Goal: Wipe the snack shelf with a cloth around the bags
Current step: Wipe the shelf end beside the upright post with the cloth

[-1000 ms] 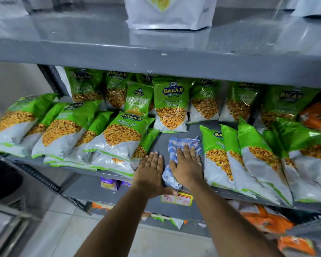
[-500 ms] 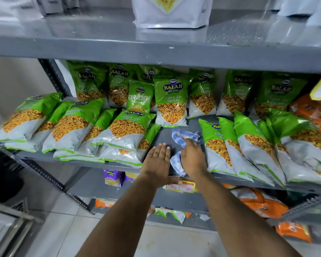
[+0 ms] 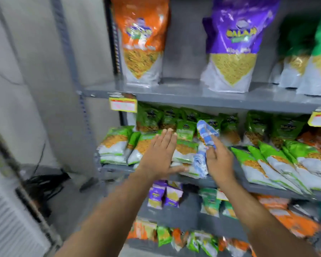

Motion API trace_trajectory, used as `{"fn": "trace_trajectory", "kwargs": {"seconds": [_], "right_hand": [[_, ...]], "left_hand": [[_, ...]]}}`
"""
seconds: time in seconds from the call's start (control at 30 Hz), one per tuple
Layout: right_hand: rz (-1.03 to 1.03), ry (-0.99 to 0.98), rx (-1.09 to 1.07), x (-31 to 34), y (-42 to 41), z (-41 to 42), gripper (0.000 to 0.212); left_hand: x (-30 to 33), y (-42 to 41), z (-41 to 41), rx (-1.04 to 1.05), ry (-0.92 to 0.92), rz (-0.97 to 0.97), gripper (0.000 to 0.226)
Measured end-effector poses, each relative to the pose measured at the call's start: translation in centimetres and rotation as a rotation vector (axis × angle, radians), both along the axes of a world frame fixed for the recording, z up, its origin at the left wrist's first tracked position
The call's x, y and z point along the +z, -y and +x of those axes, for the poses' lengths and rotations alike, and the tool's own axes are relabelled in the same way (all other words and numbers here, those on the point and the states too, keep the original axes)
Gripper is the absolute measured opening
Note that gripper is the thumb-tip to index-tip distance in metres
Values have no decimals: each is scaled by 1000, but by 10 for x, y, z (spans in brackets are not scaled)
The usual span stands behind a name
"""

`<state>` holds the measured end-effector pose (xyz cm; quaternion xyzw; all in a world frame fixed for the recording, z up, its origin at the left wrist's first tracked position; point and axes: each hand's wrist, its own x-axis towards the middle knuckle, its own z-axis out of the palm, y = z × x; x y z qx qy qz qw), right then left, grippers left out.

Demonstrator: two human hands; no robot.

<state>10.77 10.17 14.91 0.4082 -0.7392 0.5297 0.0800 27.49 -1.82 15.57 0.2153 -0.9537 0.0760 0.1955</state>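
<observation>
My right hand (image 3: pixel 219 160) is lifted off the grey snack shelf (image 3: pixel 263 188) and holds a blue-and-white checked cloth (image 3: pixel 205 136), which hangs crumpled in front of the green snack bags (image 3: pixel 278 162). My left hand (image 3: pixel 159 156) hovers flat with fingers apart in front of the left stack of green bags (image 3: pixel 115 145), holding nothing. More green bags (image 3: pixel 169 117) stand upright along the back of the shelf. The view is blurred by motion.
On the shelf above stand a large orange bag (image 3: pixel 141 39), a purple bag (image 3: pixel 235 43) and green bags (image 3: pixel 313 52). Yellow price tags (image 3: pixel 123 104) hang on its edge. Lower shelves hold small purple packs (image 3: pixel 163 195) and orange bags (image 3: pixel 289 217). A grey wall and dark cables (image 3: pixel 43 182) are at the left.
The cloth has come up off the shelf in my right hand. Both hands have risen and pulled back from the shelf, and my view has lifted and backed away.
</observation>
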Motion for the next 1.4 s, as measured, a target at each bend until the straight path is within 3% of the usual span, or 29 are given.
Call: {"fn": "trace_trajectory", "kwargs": {"seconds": [0.23,0.5,0.77,0.97,1.17,1.4], "right_hand": [[-147,-216,150,111,67,115,52],[-170,-427,223,205,159,137,52],[36,-626,276,229,280,144,44],[433,-507,249,204,361,158,28],[740,-358,319,201,403,162,37],[814,-380,423,200,410,178,40]], "left_hand": [[119,82,122,172,-286,-213,115],[182,178,168,309,-513,-433,102],[225,279,152,303,-647,-516,91],[235,332,136,250,-638,-556,92],[223,357,130,20,-787,-612,84],[222,363,129,-128,-892,-576,77]]}}
